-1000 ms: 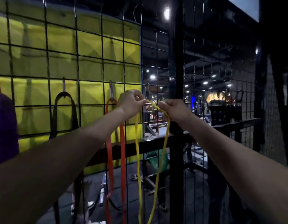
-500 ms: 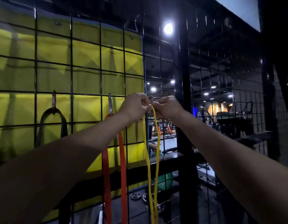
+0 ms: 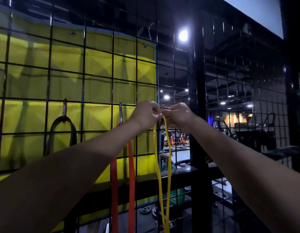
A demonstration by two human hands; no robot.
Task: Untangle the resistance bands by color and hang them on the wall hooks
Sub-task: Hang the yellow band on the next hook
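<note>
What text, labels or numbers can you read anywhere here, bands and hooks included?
None can be read.
Yellow band, held by left hand and right hand: no print shows.
Red band, black band: no print shows.
Yellow sheet behind the grid: plain.
Distant gym gear: too dark and small to tell.

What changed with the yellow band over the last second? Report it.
The left hand and right hand came together, closing the top of the yellow band into a narrow loop at the hook. Both kept pinching it. The red band and black band stayed hanging on their hooks.
</note>
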